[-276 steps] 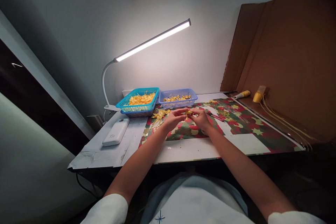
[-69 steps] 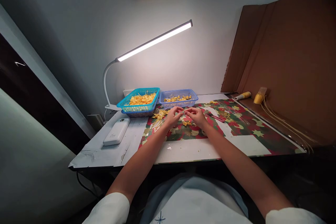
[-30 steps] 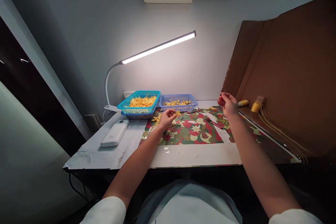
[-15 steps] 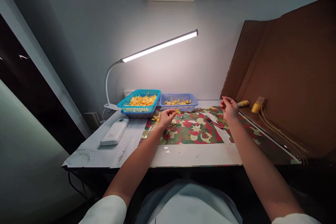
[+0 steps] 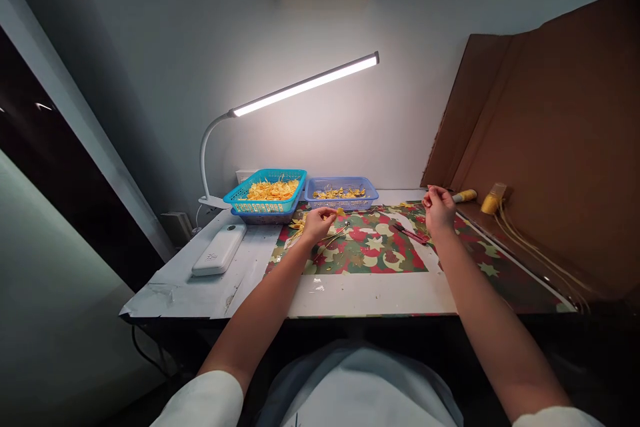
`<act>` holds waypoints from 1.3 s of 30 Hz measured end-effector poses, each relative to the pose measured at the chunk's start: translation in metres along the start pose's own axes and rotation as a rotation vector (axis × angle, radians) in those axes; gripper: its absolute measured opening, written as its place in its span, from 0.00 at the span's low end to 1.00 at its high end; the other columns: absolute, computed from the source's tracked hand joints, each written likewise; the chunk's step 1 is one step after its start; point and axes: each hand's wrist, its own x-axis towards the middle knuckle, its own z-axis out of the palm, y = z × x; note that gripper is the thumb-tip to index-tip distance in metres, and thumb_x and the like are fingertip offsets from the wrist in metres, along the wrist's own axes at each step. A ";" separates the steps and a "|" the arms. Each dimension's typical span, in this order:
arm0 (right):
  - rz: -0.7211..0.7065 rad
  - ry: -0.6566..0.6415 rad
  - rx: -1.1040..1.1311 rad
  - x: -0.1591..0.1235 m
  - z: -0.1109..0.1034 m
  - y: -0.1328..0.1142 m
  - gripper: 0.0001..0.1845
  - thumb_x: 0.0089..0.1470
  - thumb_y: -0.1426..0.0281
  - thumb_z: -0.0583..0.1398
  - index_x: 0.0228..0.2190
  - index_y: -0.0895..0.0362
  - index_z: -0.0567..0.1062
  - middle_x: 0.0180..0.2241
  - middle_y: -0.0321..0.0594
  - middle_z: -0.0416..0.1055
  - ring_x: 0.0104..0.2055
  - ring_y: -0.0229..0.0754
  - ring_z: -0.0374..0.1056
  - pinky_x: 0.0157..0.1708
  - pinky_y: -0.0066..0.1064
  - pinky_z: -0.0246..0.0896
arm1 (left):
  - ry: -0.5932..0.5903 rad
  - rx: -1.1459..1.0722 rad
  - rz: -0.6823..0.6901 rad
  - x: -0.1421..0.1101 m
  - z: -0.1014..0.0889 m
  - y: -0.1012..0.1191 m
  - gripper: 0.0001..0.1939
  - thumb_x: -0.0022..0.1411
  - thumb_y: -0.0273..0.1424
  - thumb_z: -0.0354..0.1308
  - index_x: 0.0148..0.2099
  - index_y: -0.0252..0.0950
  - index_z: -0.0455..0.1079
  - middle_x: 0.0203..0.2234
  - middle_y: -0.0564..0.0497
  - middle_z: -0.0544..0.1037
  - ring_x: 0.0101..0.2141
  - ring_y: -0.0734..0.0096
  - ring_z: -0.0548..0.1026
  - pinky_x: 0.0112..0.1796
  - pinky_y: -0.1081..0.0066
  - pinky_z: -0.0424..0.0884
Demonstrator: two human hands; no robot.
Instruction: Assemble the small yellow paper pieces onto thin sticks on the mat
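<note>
My left hand (image 5: 318, 224) is closed in a pinch on a small yellow ribbon-like piece (image 5: 341, 211), which sticks out past the fingertips. Beneath that hand lie yellow strands (image 5: 296, 225), and thin cords (image 5: 333, 237) with a small shiny bead run over the patterned sheet (image 5: 370, 260). Off to the right, my right hand (image 5: 440, 211) is raised above the table with its fingertips pressed together. Whatever it pinches, perhaps a fine thread, is too small to make out. Just left of it rests a red-handled cutting tool (image 5: 411, 233).
A turquoise basket (image 5: 265, 205) full of yellow pieces is stacked on another at the back left. Beside it stands a purple basket (image 5: 341, 202) with more pieces. A white power bank (image 5: 219, 251), a lamp (image 5: 305, 85), a yellow spool (image 5: 493, 201) and a cardboard panel (image 5: 555, 140) surround the workspace.
The yellow piece at my left fingertips has turned slightly and shows less. My right hand's fingers have curled in more. Both hands stay in nearly the same places.
</note>
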 end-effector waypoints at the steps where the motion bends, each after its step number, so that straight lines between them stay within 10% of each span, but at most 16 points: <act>1: 0.000 0.003 0.003 0.000 -0.001 0.000 0.14 0.40 0.61 0.66 0.24 0.56 0.69 0.16 0.26 0.59 0.18 0.28 0.52 0.20 0.22 0.49 | -0.004 -0.002 0.001 0.000 0.000 0.000 0.10 0.50 0.29 0.57 0.33 0.32 0.76 0.24 0.49 0.77 0.24 0.73 0.70 0.27 0.74 0.64; 21: 0.002 0.020 -0.005 -0.001 -0.004 0.002 0.14 0.40 0.62 0.66 0.25 0.56 0.69 0.16 0.26 0.59 0.17 0.27 0.51 0.19 0.22 0.49 | -0.025 0.017 0.028 -0.001 0.001 0.000 0.09 0.49 0.30 0.57 0.33 0.32 0.76 0.22 0.50 0.76 0.23 0.74 0.69 0.25 0.75 0.63; 31: 0.160 -0.164 0.065 -0.020 0.021 -0.024 0.14 0.39 0.61 0.67 0.26 0.53 0.71 0.17 0.26 0.58 0.18 0.27 0.54 0.23 0.22 0.60 | -0.353 0.481 0.097 -0.019 0.001 0.015 0.06 0.46 0.29 0.54 0.24 0.36 0.72 0.20 0.51 0.72 0.26 0.69 0.69 0.28 0.72 0.62; 36: 0.216 -0.280 0.041 -0.032 0.036 -0.028 0.14 0.40 0.61 0.67 0.27 0.53 0.71 0.18 0.27 0.60 0.18 0.28 0.55 0.23 0.22 0.62 | -0.243 0.627 0.319 -0.029 0.016 0.033 0.12 0.45 0.29 0.61 0.36 0.38 0.74 0.39 0.44 0.74 0.43 0.55 0.67 0.45 0.61 0.62; 39: 0.222 -0.317 0.052 -0.037 0.048 -0.031 0.14 0.40 0.60 0.68 0.26 0.52 0.71 0.18 0.26 0.60 0.18 0.28 0.55 0.24 0.23 0.63 | -0.375 0.518 0.454 -0.025 0.035 0.049 0.17 0.51 0.33 0.60 0.45 0.40 0.72 0.44 0.46 0.73 0.46 0.55 0.66 0.48 0.60 0.60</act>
